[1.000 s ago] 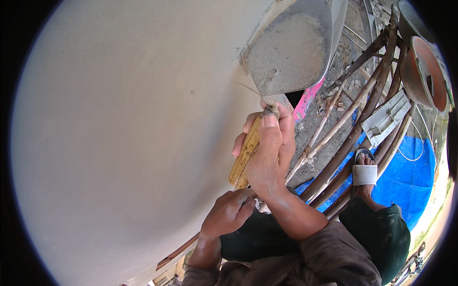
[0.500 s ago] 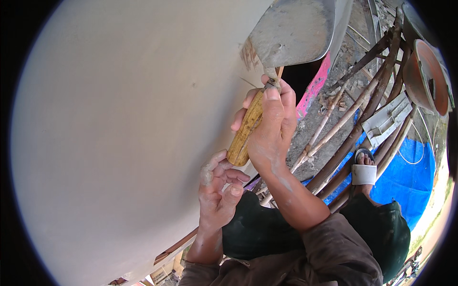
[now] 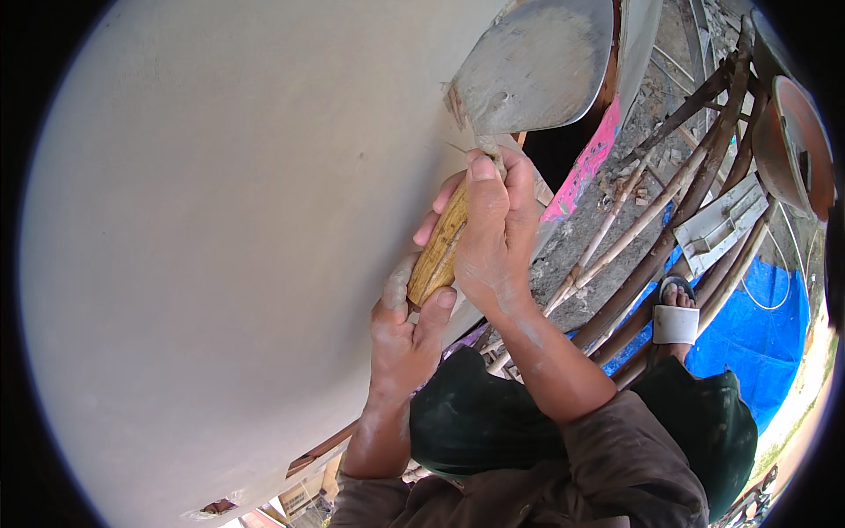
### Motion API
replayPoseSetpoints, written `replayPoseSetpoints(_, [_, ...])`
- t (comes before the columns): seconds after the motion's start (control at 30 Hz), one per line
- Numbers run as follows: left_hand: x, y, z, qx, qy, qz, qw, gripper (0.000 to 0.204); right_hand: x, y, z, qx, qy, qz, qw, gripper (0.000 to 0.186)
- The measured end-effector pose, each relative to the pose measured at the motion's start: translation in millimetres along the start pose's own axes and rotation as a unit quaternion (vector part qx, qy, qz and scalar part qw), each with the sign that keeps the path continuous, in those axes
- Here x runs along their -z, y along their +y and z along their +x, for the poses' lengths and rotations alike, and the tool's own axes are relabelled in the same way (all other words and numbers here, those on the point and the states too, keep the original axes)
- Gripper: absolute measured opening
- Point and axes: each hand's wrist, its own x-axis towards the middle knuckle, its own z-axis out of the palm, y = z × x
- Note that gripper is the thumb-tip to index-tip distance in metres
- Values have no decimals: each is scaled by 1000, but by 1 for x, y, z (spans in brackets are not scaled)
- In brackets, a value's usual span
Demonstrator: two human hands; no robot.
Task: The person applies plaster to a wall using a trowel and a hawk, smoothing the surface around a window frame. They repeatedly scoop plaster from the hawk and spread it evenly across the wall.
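Observation:
A trowel (image 3: 537,70) with a broad grey metal blade and a yellow-brown wooden handle is held up in front of the pale plastered wall (image 3: 220,220). My right hand (image 3: 493,224) is closed around the upper handle, its thumb pressed near the neck. Lower down, my left hand (image 3: 405,330) grips the butt of the handle between thumb and fingers. Both hands carry smears of grey plaster. Beside the blade's neck, the wall edge has a rough brown patch (image 3: 455,106). The blade covers part of the wall's corner.
Wooden poles (image 3: 651,233) form a scaffold at the right, where my sandalled foot (image 3: 676,308) stands. A grey float (image 3: 722,224) and a round reddish basin (image 3: 795,150) rest on the poles. Below lie a blue tarp (image 3: 748,343) and rubble. A pink strip (image 3: 583,158) borders a dark opening.
My left hand has closed on the end of the trowel handle, its fingers loosely curled just below it before. My right hand and the trowel have shifted slightly left.

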Motion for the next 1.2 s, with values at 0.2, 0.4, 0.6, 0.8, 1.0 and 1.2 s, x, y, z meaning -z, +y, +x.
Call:
replayPoseSetpoints(0.2, [12, -14, -14, -14, 12, 15, 1000, 39, -2, 11, -15, -15, -17, 10, 1000, 28])
replayPoseSetpoints(0.4, [19, -22, -26, -48, 5, 72, 996, 47, 1, 20, -34, -32, -33, 4, 999, 29])
replayPoseSetpoints(0.6, [10, -27, -29, -20, -13, 48, 999, 45, 15, 23, -33, -3, -22, 16, 1000, 28])
replayPoseSetpoints(0.8, [8, -21, -20, -44, -3, 42, 998, 44, 8, 11, -23, -6, -30, 13, 999, 28])
replayPoseSetpoints(1.0, [10, -19, -19, -38, 6, 61, 997, 44, 5, 14, -19, -12, -35, 10, 999, 30])
replayPoseSetpoints(1.2, [15, -27, -24, -28, 18, 32, 999, 44, 5, 15, -25, -43, -66, 34, 996, 30])
